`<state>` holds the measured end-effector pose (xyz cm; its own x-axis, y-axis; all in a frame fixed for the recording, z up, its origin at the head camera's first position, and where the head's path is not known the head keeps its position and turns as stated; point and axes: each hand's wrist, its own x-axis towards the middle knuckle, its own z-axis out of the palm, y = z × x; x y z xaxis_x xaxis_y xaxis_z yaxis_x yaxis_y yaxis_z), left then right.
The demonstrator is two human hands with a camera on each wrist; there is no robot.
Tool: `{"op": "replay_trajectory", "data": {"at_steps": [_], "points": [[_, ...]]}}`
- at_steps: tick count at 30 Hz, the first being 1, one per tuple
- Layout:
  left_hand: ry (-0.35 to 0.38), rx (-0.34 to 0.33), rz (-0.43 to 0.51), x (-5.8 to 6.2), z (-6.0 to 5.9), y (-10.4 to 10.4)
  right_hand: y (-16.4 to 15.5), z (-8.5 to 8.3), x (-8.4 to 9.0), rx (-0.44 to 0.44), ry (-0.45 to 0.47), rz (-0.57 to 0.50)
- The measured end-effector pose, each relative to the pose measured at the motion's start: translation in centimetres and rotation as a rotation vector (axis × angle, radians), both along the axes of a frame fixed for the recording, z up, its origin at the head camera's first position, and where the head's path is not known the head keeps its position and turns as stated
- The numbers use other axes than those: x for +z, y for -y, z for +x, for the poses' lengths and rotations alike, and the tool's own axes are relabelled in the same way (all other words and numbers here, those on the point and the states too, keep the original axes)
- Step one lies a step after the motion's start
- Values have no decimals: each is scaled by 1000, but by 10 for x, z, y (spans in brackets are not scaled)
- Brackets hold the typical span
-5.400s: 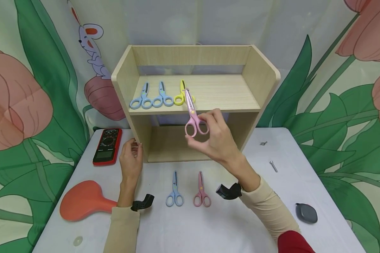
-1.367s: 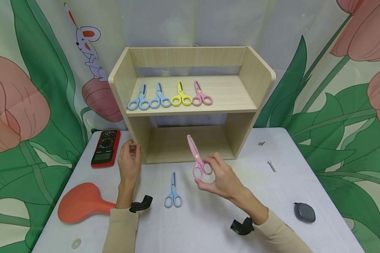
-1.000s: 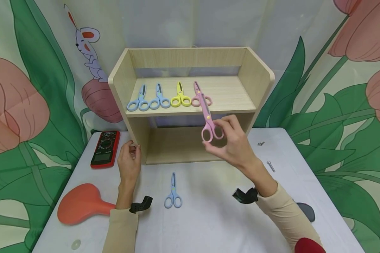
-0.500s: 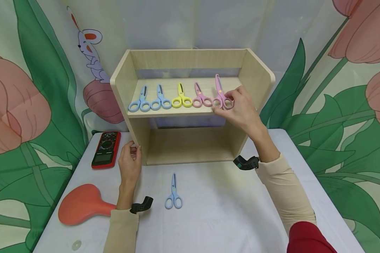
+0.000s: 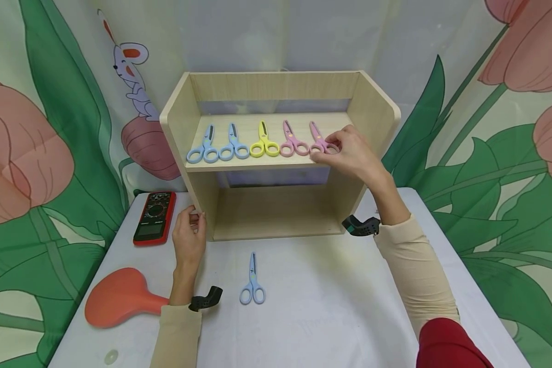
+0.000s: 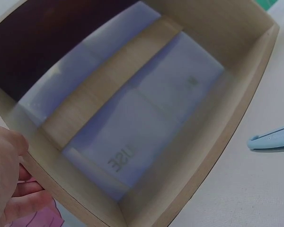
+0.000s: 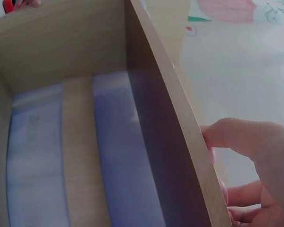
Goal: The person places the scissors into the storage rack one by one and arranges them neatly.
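Note:
On the upper board of the wooden shelf (image 5: pixel 276 162) lies a row of scissors: two blue pairs (image 5: pixel 204 148) at the left, one yellow pair (image 5: pixel 263 140), then two pink pairs. My right hand (image 5: pixel 355 156) pinches the handles of the rightmost pink scissors (image 5: pixel 318 136), whose blades point back. Only slivers of their pink handles show past the board edge in the right wrist view. My left hand (image 5: pixel 189 237) holds the front edge of the left side panel (image 6: pixel 61 191), fingers curled on its outer face. Blue scissors (image 5: pixel 253 281) lie on the table before the shelf.
A red and black multimeter (image 5: pixel 155 218) lies left of the shelf. An orange paddle-shaped thing (image 5: pixel 121 298) lies near my left forearm, with a small round disc (image 5: pixel 111 357) closer to the front. A printed curtain (image 5: pixel 276 30) hangs behind.
My right hand took the last pink scissors from the table, raised them and set them down at the right end of the row. The other pink pair was placed earlier. My left hand stayed.

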<state>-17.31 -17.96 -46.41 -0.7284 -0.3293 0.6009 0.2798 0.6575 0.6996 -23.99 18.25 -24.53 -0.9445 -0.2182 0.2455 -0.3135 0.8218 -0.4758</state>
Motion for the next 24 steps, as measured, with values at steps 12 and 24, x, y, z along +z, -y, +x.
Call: {"op": "replay_trajectory", "data": {"at_steps": [12, 24], "points": [[-11, -3, -11, -3, -1, -1, 5, 23, -6, -67, -106, -102], [-8, 4, -8, -2, -2, 1, 50, 76, -94, 147, -475, -213]]}}
